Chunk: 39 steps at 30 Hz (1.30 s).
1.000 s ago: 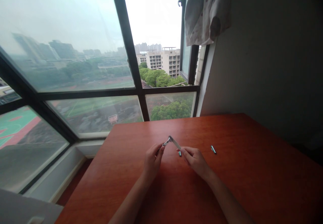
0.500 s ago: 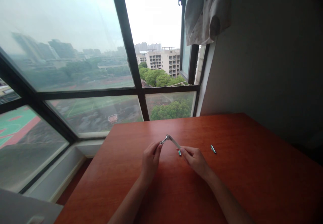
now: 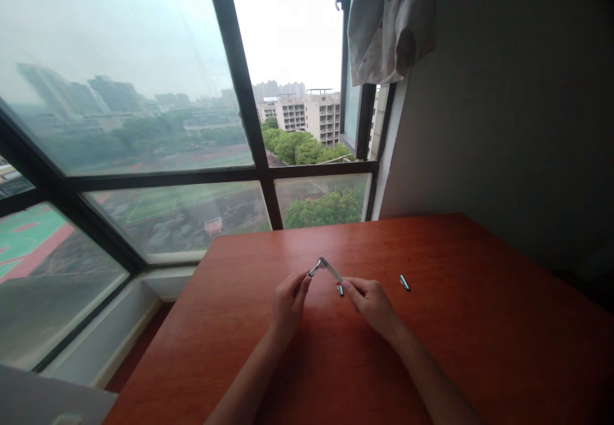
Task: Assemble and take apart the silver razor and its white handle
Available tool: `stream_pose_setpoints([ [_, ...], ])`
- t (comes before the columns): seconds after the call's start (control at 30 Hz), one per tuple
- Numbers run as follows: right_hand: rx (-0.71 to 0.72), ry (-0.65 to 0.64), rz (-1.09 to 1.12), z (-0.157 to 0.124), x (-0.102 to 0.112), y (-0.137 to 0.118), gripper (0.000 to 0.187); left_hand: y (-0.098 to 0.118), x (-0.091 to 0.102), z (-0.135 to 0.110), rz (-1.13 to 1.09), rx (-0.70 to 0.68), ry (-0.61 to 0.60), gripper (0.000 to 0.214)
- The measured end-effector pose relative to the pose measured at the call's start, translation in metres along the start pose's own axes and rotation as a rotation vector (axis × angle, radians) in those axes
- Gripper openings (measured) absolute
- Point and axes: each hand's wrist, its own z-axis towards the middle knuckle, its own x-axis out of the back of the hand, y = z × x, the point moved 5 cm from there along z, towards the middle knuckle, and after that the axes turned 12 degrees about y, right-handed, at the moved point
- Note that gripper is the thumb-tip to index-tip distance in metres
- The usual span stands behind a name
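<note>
My right hand [image 3: 371, 303] is closed around the near end of a slim silver wrench [image 3: 332, 270], which slants up and to the left above the table. The fingers of my left hand [image 3: 288, 303] pinch a short, shiny metal bolt [image 3: 314, 269]. At the top, the bolt's upper end meets the head of the wrench, so the two form a peak between my hands. Just left of my right fingertips, a small greenish-silver metal piece [image 3: 340, 290] lies on the table, partly hidden. Another similar metal cylinder [image 3: 404, 282] rests farther right, beyond my right hand.
The reddish-brown wooden table [image 3: 230, 323] spreads under both hands. Behind it stand dark-framed windows [image 3: 167, 179], with one pane swung outward. A pale cloth [image 3: 384, 25] hangs at the upper right beside a grey wall [image 3: 480, 105]. A whitish surface [image 3: 52, 399] shows at the lower left.
My left hand has shifted slightly to the right with the bolt, and the meeting point with the wrench has moved a little rightward. My right hand has barely moved.
</note>
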Motion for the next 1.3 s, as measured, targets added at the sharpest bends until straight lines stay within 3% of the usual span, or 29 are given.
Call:
stream_pose_setpoints([
  [0.3, -0.012, 0.022, 0.021, 0.001, 0.0, 0.003, 0.045, 0.0, -0.005, -0.002, -0.066, 0.052, -0.04, 0.037],
  [0.83, -0.017, 0.005, 0.053, -0.001, 0.001, 0.001, 0.038, -0.009, 0.003, 0.001, -0.044, 0.116, 0.049, 0.036],
  [1.1, -0.034, 0.023, 0.054, 0.0, 0.003, 0.001, 0.04, -0.005, -0.007, -0.005, -0.051, 0.041, -0.039, 0.033],
  [1.3, -0.062, 0.001, 0.084, -0.001, 0.0, 0.004, 0.042, 0.004, -0.006, -0.004, -0.005, -0.048, -0.032, 0.029],
])
